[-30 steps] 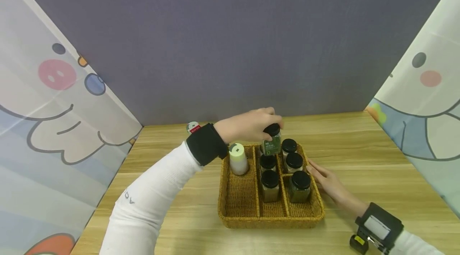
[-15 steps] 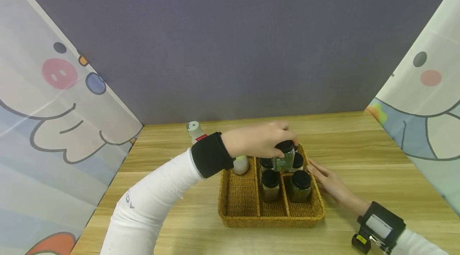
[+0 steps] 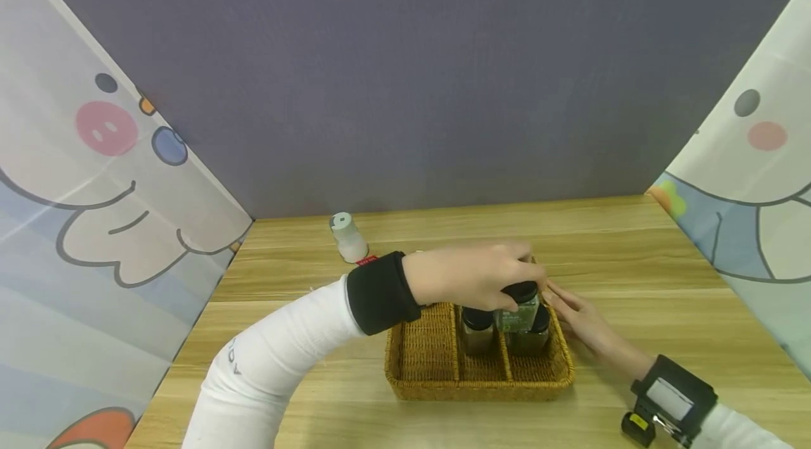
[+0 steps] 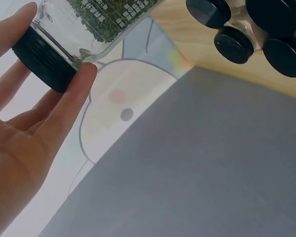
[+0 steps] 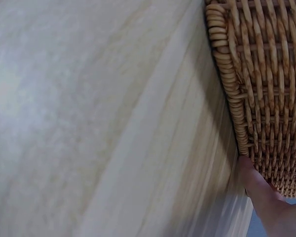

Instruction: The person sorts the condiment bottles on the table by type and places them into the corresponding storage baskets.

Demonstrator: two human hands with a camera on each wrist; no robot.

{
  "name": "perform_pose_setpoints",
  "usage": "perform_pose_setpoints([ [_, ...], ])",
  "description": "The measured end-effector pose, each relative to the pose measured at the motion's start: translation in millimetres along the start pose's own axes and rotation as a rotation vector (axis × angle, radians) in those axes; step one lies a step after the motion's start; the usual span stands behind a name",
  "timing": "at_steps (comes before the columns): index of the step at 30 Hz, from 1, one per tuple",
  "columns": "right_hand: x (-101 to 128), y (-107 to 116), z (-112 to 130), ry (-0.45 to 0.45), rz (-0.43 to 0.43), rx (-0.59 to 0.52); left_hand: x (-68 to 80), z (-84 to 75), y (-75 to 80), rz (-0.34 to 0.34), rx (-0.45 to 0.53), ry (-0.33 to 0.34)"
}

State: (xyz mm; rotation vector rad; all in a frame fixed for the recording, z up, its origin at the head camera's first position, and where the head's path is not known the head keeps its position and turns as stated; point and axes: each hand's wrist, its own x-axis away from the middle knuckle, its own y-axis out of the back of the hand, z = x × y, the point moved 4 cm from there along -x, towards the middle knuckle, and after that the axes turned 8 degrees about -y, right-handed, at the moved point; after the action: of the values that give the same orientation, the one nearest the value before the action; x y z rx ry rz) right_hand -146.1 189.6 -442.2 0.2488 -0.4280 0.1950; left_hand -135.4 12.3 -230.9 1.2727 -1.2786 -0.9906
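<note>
Rightward now, left hand (image 3: 472, 276) fingers pinch glass jar (image 3: 518, 313) over woven basket (image 3: 481, 386).

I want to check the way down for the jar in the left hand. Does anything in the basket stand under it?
Yes. The left hand grips the jar by its black lid, directly over another black-lidded jar in the right part of the basket. A second jar stands beside that one. The basket's left part looks free.

My left hand (image 4: 19, 148) grips a clear, glossy glass jar (image 4: 96, 22) by its ribbed matt black plastic lid (image 4: 42, 57). My right hand (image 3: 586, 326) touches the rough woven wicker basket (image 5: 266, 94) on the smooth pale wood-grain table (image 3: 633, 273).
</note>
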Motion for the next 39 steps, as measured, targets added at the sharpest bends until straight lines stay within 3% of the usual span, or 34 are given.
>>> perform_pose_setpoints([
  [10,1,1,0,0.041,0.019,0.018,-7.7,-10.3,-13.3,0.121,0.002,0.040],
  [18,2,3,-2,0.075,-0.016,0.044,-17.9,-17.6,-20.0,0.106,-0.002,0.000],
  [29,3,2,2,0.185,0.015,0.030,-26.2,-23.6,-33.8,0.177,0.030,-0.033],
  [39,2,3,-1,0.144,-0.027,0.067,-30.4,-25.3,-49.3,0.156,-0.060,-0.061],
])
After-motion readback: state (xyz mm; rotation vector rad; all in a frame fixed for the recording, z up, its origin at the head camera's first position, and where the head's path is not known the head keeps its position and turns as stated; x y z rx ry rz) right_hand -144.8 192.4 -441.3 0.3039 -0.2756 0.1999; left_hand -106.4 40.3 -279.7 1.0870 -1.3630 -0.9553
